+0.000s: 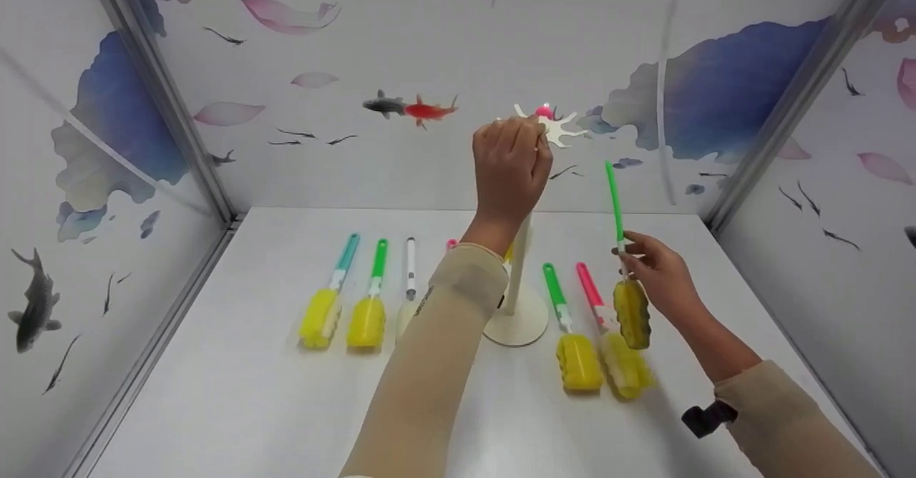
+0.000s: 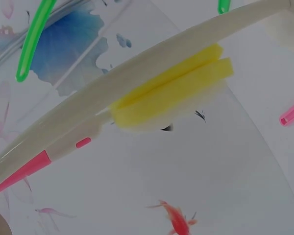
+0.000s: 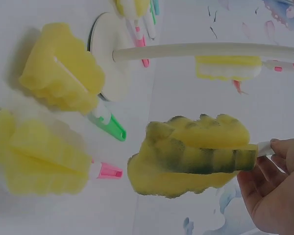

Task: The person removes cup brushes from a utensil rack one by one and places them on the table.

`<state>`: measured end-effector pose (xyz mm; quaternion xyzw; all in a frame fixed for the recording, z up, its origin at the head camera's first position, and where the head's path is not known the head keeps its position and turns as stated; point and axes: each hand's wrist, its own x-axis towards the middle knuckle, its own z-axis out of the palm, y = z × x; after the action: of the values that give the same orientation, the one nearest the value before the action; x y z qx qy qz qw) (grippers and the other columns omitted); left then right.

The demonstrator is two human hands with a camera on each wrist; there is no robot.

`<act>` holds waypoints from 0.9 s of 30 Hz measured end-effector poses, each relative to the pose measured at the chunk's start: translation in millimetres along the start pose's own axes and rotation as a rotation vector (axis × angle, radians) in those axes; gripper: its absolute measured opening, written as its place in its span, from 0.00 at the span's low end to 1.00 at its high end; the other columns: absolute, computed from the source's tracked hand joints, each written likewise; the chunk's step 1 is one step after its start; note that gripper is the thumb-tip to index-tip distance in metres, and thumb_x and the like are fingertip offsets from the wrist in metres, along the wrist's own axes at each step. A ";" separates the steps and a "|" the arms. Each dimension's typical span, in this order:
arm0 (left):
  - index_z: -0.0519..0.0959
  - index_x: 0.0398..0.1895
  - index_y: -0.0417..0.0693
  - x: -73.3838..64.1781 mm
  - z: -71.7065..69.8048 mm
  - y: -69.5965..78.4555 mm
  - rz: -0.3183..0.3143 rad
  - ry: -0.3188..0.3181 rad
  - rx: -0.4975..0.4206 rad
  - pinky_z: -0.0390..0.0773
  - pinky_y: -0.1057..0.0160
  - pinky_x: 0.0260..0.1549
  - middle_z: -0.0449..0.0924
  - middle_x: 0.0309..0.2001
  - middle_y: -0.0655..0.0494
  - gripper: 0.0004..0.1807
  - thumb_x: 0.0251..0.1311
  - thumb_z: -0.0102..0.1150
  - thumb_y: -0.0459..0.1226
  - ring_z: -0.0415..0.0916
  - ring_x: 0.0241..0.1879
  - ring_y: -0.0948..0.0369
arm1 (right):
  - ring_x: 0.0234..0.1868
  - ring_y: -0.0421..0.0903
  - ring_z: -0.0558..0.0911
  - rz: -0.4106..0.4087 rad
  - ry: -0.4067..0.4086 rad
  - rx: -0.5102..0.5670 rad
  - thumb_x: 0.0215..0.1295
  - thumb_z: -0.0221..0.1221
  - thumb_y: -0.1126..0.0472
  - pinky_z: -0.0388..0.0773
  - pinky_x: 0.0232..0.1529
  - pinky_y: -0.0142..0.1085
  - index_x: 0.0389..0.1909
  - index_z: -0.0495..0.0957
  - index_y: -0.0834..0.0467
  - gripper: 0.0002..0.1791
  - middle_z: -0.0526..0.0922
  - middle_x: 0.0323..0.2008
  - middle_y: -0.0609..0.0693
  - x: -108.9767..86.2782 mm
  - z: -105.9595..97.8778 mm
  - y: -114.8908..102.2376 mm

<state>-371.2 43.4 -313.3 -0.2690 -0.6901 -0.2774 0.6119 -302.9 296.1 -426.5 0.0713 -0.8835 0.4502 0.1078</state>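
Observation:
My left hand (image 1: 509, 167) is raised at the top of a cream stand (image 1: 519, 270), fingers curled below its branching hooks (image 1: 565, 131). It grips the handle end of a pink-handled sponge brush (image 2: 171, 93), which hangs sponge down along the pole; in the head view my wrist mostly hides it. At the right, my right hand (image 1: 662, 274) pinches the white neck of a green-handled sponge brush (image 1: 632, 313). Its handle points up, and its sponge (image 3: 191, 156), yellow with dark grey, hangs above the table.
Left of the stand's round base (image 1: 517, 324) lie a teal-handled brush (image 1: 320, 317), a green-handled brush (image 1: 366, 320) and a white-handled brush (image 1: 411, 270). Right of it lie another green-handled brush (image 1: 578, 363) and a pink-handled brush (image 1: 626, 371). Printed panels (image 1: 429, 170) enclose the table.

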 end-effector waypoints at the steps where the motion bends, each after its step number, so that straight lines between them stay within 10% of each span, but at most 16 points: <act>1: 0.75 0.39 0.44 0.2 0.1 -0.2 0.001 0.000 0.001 0.68 0.59 0.52 0.78 0.40 0.52 0.05 0.62 0.54 0.35 0.72 0.43 0.56 | 0.46 0.54 0.79 0.005 0.000 -0.006 0.74 0.52 0.58 0.76 0.41 0.24 0.67 0.66 0.62 0.24 0.79 0.51 0.61 -0.5 -1.6 0.9; 19: 0.75 0.38 0.45 0.6 3.9 -1.6 0.002 0.006 0.003 0.68 0.58 0.51 0.78 0.39 0.52 0.05 0.62 0.53 0.35 0.72 0.42 0.56 | 0.44 0.54 0.81 0.107 0.018 -0.102 0.74 0.52 0.56 0.77 0.38 0.24 0.68 0.66 0.63 0.26 0.79 0.50 0.63 -10.1 -21.4 28.9; 27: 0.75 0.39 0.45 0.2 5.4 0.3 -0.002 0.009 0.006 0.68 0.58 0.51 0.78 0.39 0.52 0.05 0.62 0.54 0.35 0.73 0.43 0.56 | 0.45 0.55 0.80 0.180 -0.006 -0.214 0.73 0.53 0.53 0.79 0.40 0.40 0.70 0.64 0.61 0.28 0.78 0.53 0.64 -15.6 -25.5 45.8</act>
<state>-374.8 47.4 -313.6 -0.2652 -0.6883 -0.2775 0.6156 -294.8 344.1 -451.6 -0.0187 -0.9296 0.3612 0.0713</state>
